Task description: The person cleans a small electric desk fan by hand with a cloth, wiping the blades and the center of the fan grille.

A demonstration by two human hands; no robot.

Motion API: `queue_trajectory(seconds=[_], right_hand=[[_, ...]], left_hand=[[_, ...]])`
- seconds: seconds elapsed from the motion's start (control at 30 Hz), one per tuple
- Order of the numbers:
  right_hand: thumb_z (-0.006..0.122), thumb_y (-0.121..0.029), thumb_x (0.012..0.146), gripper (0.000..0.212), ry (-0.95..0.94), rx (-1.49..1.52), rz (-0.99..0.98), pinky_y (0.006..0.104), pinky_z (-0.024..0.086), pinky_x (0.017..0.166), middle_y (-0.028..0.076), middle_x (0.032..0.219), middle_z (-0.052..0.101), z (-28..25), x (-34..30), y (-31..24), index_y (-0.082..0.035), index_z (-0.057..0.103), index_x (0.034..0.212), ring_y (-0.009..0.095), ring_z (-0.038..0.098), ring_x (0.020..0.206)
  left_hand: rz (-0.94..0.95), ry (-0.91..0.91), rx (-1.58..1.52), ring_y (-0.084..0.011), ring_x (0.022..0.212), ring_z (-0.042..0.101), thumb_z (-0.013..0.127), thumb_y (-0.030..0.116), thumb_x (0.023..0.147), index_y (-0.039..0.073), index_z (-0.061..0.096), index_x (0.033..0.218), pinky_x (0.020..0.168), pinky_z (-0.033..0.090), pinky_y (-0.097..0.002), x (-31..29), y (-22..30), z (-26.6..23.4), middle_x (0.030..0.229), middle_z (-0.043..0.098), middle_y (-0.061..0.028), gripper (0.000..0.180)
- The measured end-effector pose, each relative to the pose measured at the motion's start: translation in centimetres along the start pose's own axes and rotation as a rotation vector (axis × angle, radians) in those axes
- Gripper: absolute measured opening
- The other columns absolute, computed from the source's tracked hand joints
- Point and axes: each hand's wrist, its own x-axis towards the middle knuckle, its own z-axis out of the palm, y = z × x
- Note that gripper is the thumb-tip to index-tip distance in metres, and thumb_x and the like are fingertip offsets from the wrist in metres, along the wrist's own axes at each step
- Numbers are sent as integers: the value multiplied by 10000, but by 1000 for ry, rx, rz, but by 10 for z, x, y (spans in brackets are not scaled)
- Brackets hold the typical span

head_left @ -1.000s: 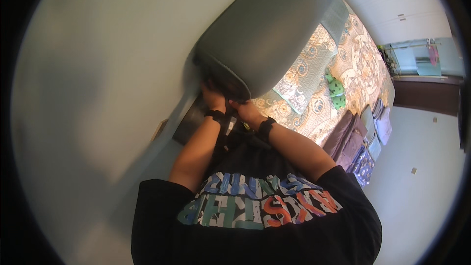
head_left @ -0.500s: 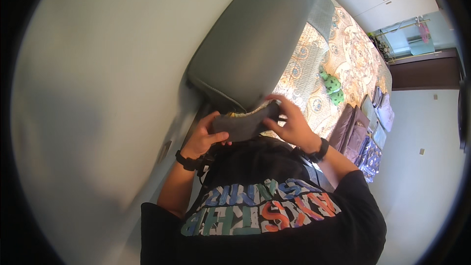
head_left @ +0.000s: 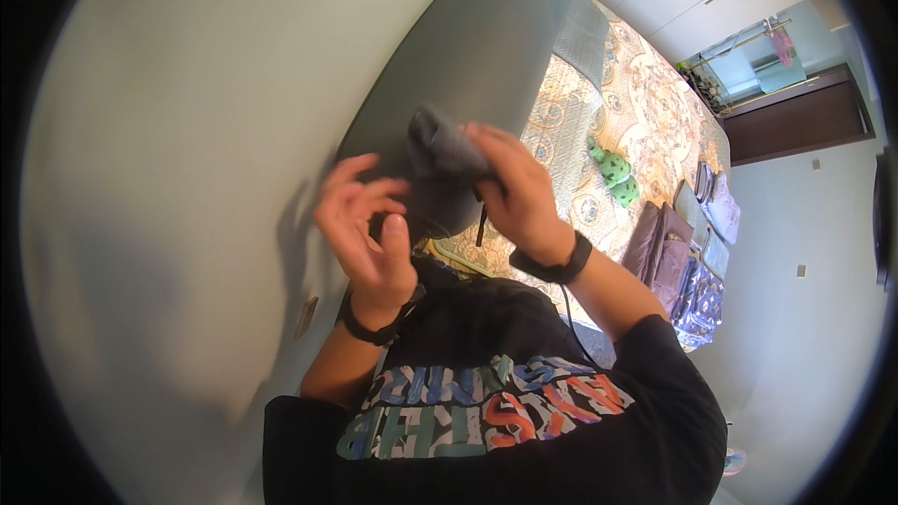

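Note:
A soft dark grey cloth item (head_left: 441, 142), bunched or rolled, is gripped in my right hand (head_left: 522, 192), fingers and thumb closed round its right end. Its exact kind does not show. A short dark strap or cord (head_left: 482, 226) hangs below that hand. My left hand (head_left: 368, 229) is off the cloth, just left of it, with its fingers spread and slightly bent, and nothing shows in it. Both hands are in front of the grey padded headboard (head_left: 468, 47), above my lap.
Right of the headboard lies a bed with a patterned cover (head_left: 571, 178). A green spotted plush toy (head_left: 615, 176) and folded dark clothes (head_left: 659, 243) rest on it. The pale wall (head_left: 187, 131) with a socket plate (head_left: 306, 316) rises close on my left.
My left hand has let go of the grey cloth, which both hands held stretched before. The right hand has raised it, and it is now bunched up. The view has shifted slightly.

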Motion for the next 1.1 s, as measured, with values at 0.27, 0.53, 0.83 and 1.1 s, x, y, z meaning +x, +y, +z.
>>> queue_trajectory(seconds=[0.27,0.53,0.83,1.1], right_hand=[[739,-86,718,682,-320,-165,-378,488,386,1128,121,1473,495,14,23,17,-100,549,1373,365,394,1418],[686,-50,785,608,-301,-333,-393,496,400,1103,32,1468,517,-6,60,77,-169,568,1370,321,429,1397],[621,-50,895,472,-203,-388,-276,417,415,1106,32,1413,566,-35,121,201,-168,581,1350,310,452,1371],[578,-146,938,373,-118,-440,-129,417,466,1036,96,1317,618,-54,170,297,-227,591,1301,340,519,1291]], left_hand=[[591,139,587,-504,1269,387,636,167,882,92,332,1178,1008,395,-633,-22,-59,38,1316,296,-203,430],[647,137,742,-498,1280,362,572,288,938,129,405,1207,1059,342,-642,-43,-61,45,1316,356,-203,355],[609,96,882,-492,1290,353,499,354,950,130,430,1164,1069,336,-634,-73,-64,57,1303,377,-204,317],[570,134,958,-485,1314,332,469,366,948,122,434,1158,1083,311,-634,-84,-59,68,1314,393,-206,323]])
